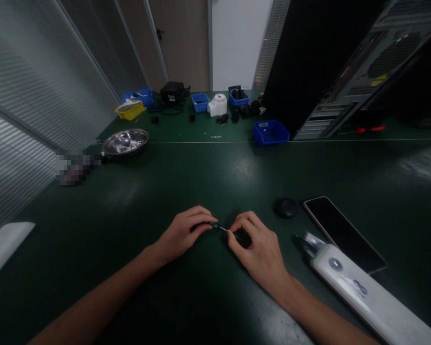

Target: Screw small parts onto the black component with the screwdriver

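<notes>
My left hand (184,230) pinches a small green piece (214,224) between thumb and fingertips, just above the dark green tabletop. From it a thin, shiny metal rod (222,228) points right towards my other hand; the whole looks like a tiny tool or part, too small to name surely. My right hand (256,244) closes thumb and index finger at the rod's right end. Whether those fingers hold the rod itself or another small part is hidden. To the right of that hand lies a rounded black object (286,207).
A phone (345,232) and a long white device (369,292) lie at right. Further back are a metal bowl (125,142), blue bin (271,133), yellow bin (130,111), white housing (217,105) and small black parts. A computer case (348,72) stands back right.
</notes>
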`<state>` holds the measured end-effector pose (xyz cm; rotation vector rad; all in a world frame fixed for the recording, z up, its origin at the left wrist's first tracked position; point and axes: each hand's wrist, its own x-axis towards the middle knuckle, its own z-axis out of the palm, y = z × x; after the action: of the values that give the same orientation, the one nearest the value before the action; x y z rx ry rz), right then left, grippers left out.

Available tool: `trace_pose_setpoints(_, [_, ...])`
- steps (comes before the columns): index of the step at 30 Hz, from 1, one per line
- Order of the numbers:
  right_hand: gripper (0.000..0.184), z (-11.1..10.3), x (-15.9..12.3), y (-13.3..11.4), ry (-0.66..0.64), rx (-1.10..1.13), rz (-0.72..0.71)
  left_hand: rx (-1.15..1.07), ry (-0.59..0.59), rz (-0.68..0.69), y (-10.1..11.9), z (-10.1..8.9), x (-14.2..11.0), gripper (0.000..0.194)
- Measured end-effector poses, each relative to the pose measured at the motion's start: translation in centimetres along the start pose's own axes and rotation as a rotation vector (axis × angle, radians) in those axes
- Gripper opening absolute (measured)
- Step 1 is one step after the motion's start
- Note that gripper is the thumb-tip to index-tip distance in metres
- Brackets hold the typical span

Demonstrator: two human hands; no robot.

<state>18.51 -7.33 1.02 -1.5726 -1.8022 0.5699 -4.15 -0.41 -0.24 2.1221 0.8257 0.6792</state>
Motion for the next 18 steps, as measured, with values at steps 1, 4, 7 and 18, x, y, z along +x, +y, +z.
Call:
trace_pose_setpoints(1, [0.008, -0.02, 0.02, 0.01, -0.002, 0.003, -0.004, 0.0, -0.006, 0.003, 0.02, -0.05, 0.02, 0.025])
trace_pose_setpoints(4, [0.007, -0.06, 0.07, 0.05, -0.011, 0.034, -0.02, -0.006, -0.007, 0.014, 0.01, -0.13, 0.06, 0.024])
trace_pose_setpoints(7, [0.007, -0.02, 0.07, 0.12, -0.014, 0.06, -0.036, -0.018, -0.017, 0.033, -0.06, -0.04, 0.05, 0.024])
trace_pose_setpoints(18, [0.005, 0.39, -0.2, 0.28, -0.08, -0.007, -0.107, -0.003, -0.086, 0.094, 0.42, 0.2, -0.12, 0.025])
